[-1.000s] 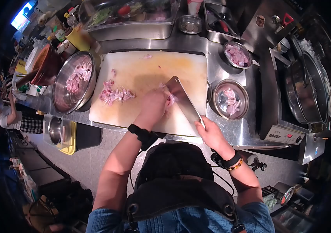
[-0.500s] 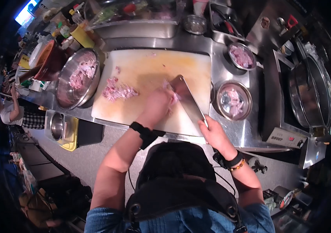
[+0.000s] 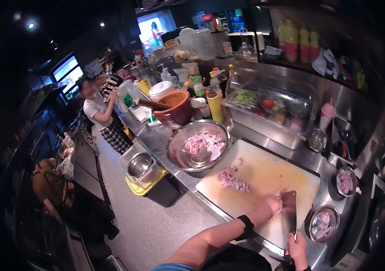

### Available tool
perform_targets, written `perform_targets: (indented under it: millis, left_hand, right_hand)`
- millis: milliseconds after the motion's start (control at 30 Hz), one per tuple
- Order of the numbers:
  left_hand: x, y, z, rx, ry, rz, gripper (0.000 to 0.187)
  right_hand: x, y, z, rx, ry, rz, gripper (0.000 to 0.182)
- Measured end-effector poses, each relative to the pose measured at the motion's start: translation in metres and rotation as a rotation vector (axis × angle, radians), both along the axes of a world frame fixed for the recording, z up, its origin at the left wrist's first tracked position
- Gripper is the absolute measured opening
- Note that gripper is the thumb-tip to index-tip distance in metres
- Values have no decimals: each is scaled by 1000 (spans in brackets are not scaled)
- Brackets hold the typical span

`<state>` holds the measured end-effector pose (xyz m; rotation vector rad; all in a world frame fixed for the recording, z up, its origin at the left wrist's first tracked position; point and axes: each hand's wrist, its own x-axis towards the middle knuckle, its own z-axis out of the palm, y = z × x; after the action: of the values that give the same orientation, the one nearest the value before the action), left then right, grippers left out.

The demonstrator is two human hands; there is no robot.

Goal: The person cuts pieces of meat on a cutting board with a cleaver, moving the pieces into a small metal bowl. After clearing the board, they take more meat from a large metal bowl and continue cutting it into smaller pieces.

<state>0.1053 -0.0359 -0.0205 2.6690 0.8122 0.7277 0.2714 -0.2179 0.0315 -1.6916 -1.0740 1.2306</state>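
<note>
My right hand (image 3: 297, 247) is wrapped round the handle of a cleaver (image 3: 288, 208), whose broad blade stands over the cutting board (image 3: 219, 193). Close beside the blade, my left hand (image 3: 271, 207) is closed on a piece of raw meat (image 3: 279, 197), mostly covered by the fingers. Farther left on the board lies a pile of cut pale-pink meat (image 3: 234, 179). A large steel bowl (image 3: 174, 156) with more raw meat stands past the board's far left corner. Two small steel bowls, one nearer (image 3: 310, 223) and one farther (image 3: 338, 185), hold meat pieces on the right.
Behind the board is a clear-lidded vegetable container (image 3: 269, 92). A brown mortar (image 3: 174, 115) and a yellow squeeze bottle (image 3: 214, 107) stand at the back left. A lidded bin (image 3: 165, 192) is on the floor. Two other people, one standing (image 3: 97, 110) and one lower (image 3: 54, 185), are at left.
My view has swung up and to the left, bringing the room and another person into sight. Both hands stay at the board, with the cleaver still in my right.
</note>
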Motion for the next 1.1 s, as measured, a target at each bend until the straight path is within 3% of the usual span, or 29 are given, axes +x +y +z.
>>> perform_targets:
  millis: [67, 167, 200, 300, 433, 600, 700, 733, 867, 967, 1067, 1100]
  left_hand:
    - [5, 4, -22, 11, 9, 13, 11]
    - [6, 5, -30, 13, 10, 10, 14]
    - [3, 4, -26, 11, 9, 7, 14]
    - [2, -2, -20, -43, -16, 25, 12]
    - [9, -1, -28, 25, 44, 48, 10]
    - [11, 5, -25, -22, 108, 1, 9]
    - [9, 3, -19, -31, 0, 4, 9]
    - [9, 5, -19, -76, 10, 26, 8]
    - [10, 4, -17, -188, 29, 82, 8]
    - [7, 6, -14, -208, 11, 87, 8]
    - [4, 9, -19, -238, -47, 63, 8]
    - [3, 8, -16, -250, -70, 48, 8]
  right_hand:
    - [5, 0, -15, 105, -176, 23, 14]
    - [40, -8, -86, 368, -697, 87, 25]
    - [41, -3, -85, 268, -439, 70, 26]
    - [36, -3, -61, 258, -468, 131, 25]
    - [37, -3, -69, 418, -607, 196, 25]
    - [28, -3, -52, 313, -473, 149, 22]
    - [23, -4, -42, 264, -395, 122, 21]
    - [-2, -7, -6, 283, -358, 85, 20]
    - [3, -9, -13, 346, -500, 109, 20]
    - [20, -4, -45, 254, -425, 88, 21]
    - [-13, -5, 23, 235, -462, 118, 22]
    - [-13, -5, 19, 275, -506, 121, 23]
